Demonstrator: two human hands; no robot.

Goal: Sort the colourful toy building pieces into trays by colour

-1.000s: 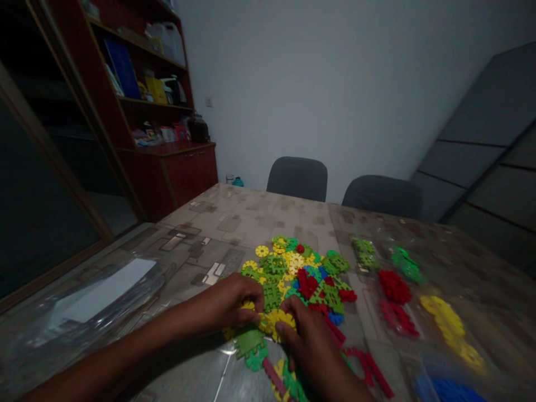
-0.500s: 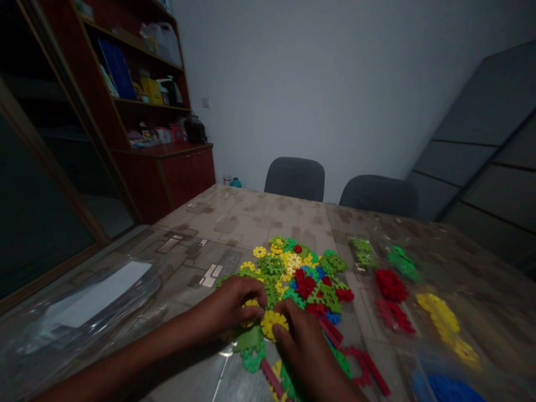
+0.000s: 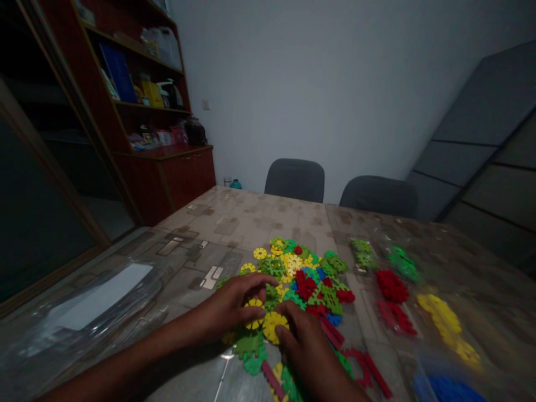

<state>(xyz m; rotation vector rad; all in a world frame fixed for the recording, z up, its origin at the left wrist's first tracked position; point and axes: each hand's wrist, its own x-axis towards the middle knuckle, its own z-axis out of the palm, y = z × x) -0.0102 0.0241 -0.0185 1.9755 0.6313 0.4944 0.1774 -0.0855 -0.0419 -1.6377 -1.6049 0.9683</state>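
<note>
My left hand (image 3: 228, 309) pinches a yellow gear-shaped piece (image 3: 253, 313) at the near edge of a pile of interlocking plastic pieces (image 3: 307, 279) in green, yellow, red and blue. My right hand (image 3: 307, 349) presses its fingers on a second yellow gear piece (image 3: 274, 325) right beside the first; the two touch. Green pieces (image 3: 250, 349) lie just below both hands. The table (image 3: 234, 223) has a patterned glossy cover.
Sorted heaps lie to the right: green (image 3: 404, 263), red (image 3: 391, 287), yellow (image 3: 441, 319), blue (image 3: 450, 389). A clear plastic bag (image 3: 84, 307) lies at the left. Two grey chairs (image 3: 295, 178) stand behind the table. A wooden shelf cabinet (image 3: 146, 111) fills the back left.
My left hand's fingers have loosened and spread a little, so its yellow gear piece shows more. The two yellow pieces stay side by side. The view barely shifted.
</note>
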